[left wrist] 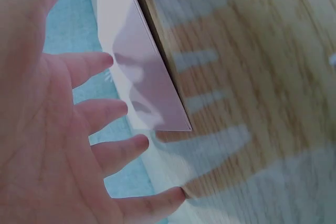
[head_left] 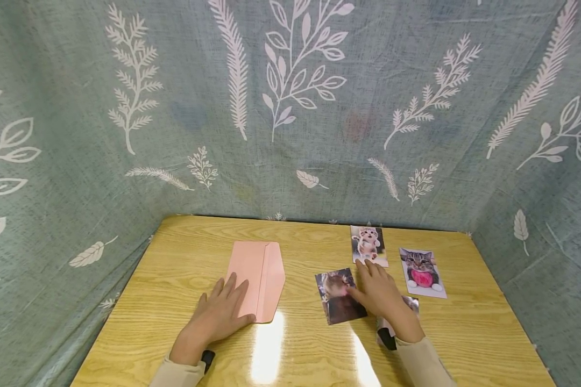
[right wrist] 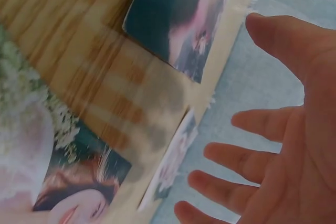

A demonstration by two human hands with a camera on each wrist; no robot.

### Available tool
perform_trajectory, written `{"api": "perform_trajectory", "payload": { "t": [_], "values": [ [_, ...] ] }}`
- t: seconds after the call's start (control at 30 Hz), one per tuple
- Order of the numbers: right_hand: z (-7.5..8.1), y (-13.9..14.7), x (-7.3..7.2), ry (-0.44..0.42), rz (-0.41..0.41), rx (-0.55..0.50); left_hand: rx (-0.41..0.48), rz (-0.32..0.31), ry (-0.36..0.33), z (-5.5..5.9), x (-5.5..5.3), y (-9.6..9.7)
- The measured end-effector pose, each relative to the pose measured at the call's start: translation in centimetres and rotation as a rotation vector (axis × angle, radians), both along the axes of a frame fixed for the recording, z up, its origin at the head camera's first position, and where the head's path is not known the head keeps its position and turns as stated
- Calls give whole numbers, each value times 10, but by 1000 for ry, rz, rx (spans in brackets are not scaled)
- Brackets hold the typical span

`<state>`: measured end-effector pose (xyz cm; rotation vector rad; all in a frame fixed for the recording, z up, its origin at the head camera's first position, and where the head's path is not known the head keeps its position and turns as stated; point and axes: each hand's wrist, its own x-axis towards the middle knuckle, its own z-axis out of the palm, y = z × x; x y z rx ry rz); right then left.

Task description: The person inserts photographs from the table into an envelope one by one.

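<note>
A pink envelope (head_left: pixel 252 269) lies with its pointed flap spread to the right. Over its lower left part is my left hand (head_left: pixel 220 312), fingers apart; in the left wrist view the fingertips (left wrist: pixel 139 142) show around the envelope's corner (left wrist: pixel 157 106). My right hand (head_left: pixel 380 290) spreads palm down among photo prints and grips nothing. Its thumb overlaps a small stack of dark photos (head_left: pixel 344 309), and its fingertips reach the lower edge of a kitten photo (head_left: pixel 368 244). Below the wrist, another photo (head_left: pixel 411 303) is mostly hidden.
To the right lies a photo of a cat with a pink heart (head_left: pixel 422 271). A photo with white flowers (right wrist: pixel 31 129) fills the lower left of the right wrist view. Grey-green leaf-patterned cloth (head_left: pixel 290 177) hangs behind and beside the wooden table (head_left: pixel 314 349).
</note>
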<state>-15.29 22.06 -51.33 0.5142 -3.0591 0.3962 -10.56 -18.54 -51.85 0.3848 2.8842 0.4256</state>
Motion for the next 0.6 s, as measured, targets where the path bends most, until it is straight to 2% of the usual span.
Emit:
{"api": "perform_trajectory", "payload": {
  "t": [0.4,0.6],
  "values": [
    [-6,-6,-12,-130,36,22,-24,-29,5,0,0,-1],
    [-9,-8,-15,-103,53,36,-26,-29,12,1,0,-1]
  ]
}}
